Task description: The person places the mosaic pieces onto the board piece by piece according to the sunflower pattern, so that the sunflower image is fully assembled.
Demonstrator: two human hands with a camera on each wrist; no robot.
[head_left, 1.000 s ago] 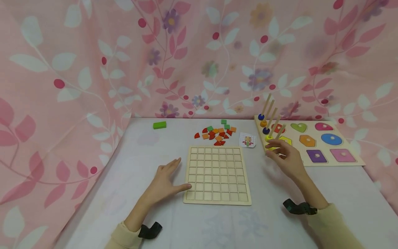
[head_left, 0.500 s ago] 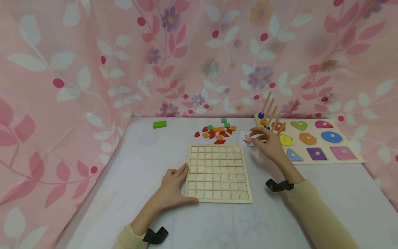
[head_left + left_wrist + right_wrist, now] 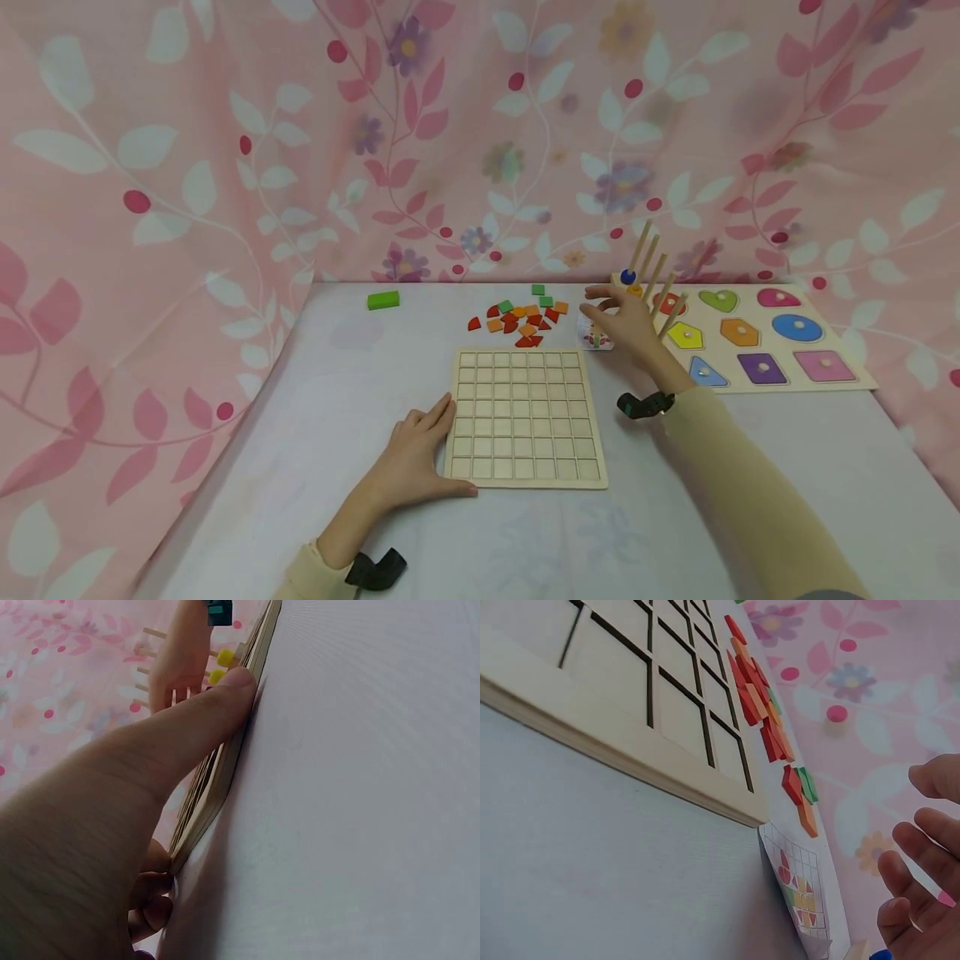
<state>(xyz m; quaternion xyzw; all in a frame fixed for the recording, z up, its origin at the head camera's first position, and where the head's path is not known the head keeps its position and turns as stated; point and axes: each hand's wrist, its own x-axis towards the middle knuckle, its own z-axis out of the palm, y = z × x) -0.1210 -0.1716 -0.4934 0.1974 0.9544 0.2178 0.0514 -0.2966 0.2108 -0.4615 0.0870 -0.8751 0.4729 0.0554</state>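
Note:
A wooden grid board (image 3: 525, 421) lies flat on the table. The left hand (image 3: 416, 458) rests at its lower left corner, fingers on the left edge and thumb along the front edge; the left wrist view shows the thumb (image 3: 202, 712) against the board's side (image 3: 217, 780). Above the small pattern card (image 3: 596, 337) hovers the right hand (image 3: 626, 321), fingers loosely bent and holding nothing. In the right wrist view that hand (image 3: 930, 862) is apart from the card (image 3: 799, 889), whose near edge curls up.
Red, orange and green pieces (image 3: 528, 321) lie loose behind the board. A green block (image 3: 383, 300) sits at the back left. On the right, a shape puzzle board (image 3: 765, 375) carries upright pegs (image 3: 654, 271) along its left side.
The right hand has moved left from beside the pegs to over the card. The left hand has come down and closer, from the board's left side to touch its lower left corner.

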